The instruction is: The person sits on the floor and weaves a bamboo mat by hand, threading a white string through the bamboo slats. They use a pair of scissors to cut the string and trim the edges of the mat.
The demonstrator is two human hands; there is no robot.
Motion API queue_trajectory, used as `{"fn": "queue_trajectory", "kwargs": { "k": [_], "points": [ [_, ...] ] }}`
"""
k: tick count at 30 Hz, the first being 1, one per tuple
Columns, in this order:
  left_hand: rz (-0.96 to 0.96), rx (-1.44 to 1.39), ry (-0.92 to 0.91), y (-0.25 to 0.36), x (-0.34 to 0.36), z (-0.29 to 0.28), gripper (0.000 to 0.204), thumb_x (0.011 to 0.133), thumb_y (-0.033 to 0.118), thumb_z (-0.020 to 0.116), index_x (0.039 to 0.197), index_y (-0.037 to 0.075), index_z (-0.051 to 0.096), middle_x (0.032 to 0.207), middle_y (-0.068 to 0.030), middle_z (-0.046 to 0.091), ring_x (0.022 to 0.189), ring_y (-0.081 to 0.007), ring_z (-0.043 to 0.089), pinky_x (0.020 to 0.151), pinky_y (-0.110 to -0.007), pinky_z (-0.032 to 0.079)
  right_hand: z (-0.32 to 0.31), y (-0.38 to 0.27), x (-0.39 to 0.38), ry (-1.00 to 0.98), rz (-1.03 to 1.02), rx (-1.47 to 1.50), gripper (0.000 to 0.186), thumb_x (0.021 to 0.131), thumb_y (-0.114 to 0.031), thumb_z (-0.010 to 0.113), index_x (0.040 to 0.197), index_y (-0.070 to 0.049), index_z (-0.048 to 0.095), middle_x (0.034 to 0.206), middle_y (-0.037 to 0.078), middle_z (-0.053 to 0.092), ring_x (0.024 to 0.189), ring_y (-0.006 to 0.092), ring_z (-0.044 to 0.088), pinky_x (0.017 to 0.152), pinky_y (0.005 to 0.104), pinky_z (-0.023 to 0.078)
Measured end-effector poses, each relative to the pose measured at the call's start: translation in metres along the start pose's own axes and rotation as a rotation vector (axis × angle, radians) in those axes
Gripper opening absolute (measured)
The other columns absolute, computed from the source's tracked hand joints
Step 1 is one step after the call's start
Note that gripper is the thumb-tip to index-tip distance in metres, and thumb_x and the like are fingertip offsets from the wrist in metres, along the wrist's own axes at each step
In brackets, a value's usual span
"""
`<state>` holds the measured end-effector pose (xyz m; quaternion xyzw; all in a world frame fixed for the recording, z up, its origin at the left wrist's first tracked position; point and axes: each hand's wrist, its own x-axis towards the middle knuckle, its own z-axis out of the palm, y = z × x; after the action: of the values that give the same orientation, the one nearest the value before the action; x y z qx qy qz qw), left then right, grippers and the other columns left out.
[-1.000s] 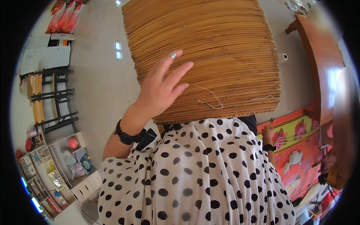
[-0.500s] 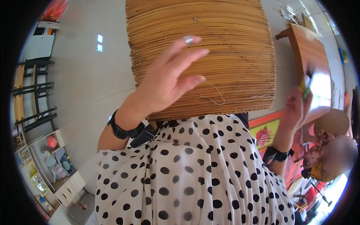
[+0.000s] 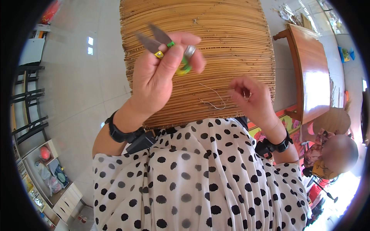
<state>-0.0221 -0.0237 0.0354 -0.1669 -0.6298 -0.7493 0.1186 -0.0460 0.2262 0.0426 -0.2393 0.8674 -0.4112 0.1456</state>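
Over a brown mat of thin bound slats (image 3: 227, 46), my left hand (image 3: 156, 77) is closed around small thread snips (image 3: 162, 35) with yellow and green handles. Their two blades stand apart and point to the far left. A ribbed silver ring thimble (image 3: 189, 51) sits on one of its fingers. My right hand (image 3: 252, 98) hovers low over the mat's near right part, thumb and forefinger drawn together; whatever they hold, if anything, is too small to make out. Just left of it, a loose white thread (image 3: 216, 92) curls on the mat.
The mat's near edge meets my polka-dot clothing (image 3: 185, 154). A wooden bench (image 3: 302, 65) stands at the right, and another person (image 3: 316, 148) sits near it. Dark-framed folded furniture (image 3: 29, 92) and a low shelf unit (image 3: 69, 204) are at the left.
The snips have passed from my right hand to my left. My right hand has come in from beside the bench to the mat. My left hand has closed and moved slightly left.
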Motion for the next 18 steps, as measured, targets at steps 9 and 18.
{"fn": "queue_trajectory", "kwargs": {
  "k": [9,18],
  "points": [
    [-0.184,0.815,-0.374,0.006,-0.022,-0.003,0.03,0.101,0.029,0.058,0.12,0.006,0.058,0.093,-0.0119,0.067,0.072,-0.028,0.066,0.061,-0.036,0.05,0.025,0.015,-0.02,-0.024,-0.205,-0.337,0.018,0.077,-0.013,0.078,0.088,-0.005,0.065,0.083,0.009,0.06,0.072,0.0306,0.065,0.062,0.0407,0.053],
    [-0.096,1.013,-0.63,0.018,-0.026,-0.005,0.036,0.085,0.038,0.074,0.106,0.01,0.065,0.083,-0.0064,0.06,0.067,-0.0273,0.063,0.057,-0.037,0.048,0.024,0.019,-0.03,0.006,-0.038,-0.244,0.006,0.083,-0.007,0.07,0.086,-0.006,0.065,0.079,0.011,0.064,0.069,0.0317,0.065,0.06,0.0397,0.052]
  ]
}}
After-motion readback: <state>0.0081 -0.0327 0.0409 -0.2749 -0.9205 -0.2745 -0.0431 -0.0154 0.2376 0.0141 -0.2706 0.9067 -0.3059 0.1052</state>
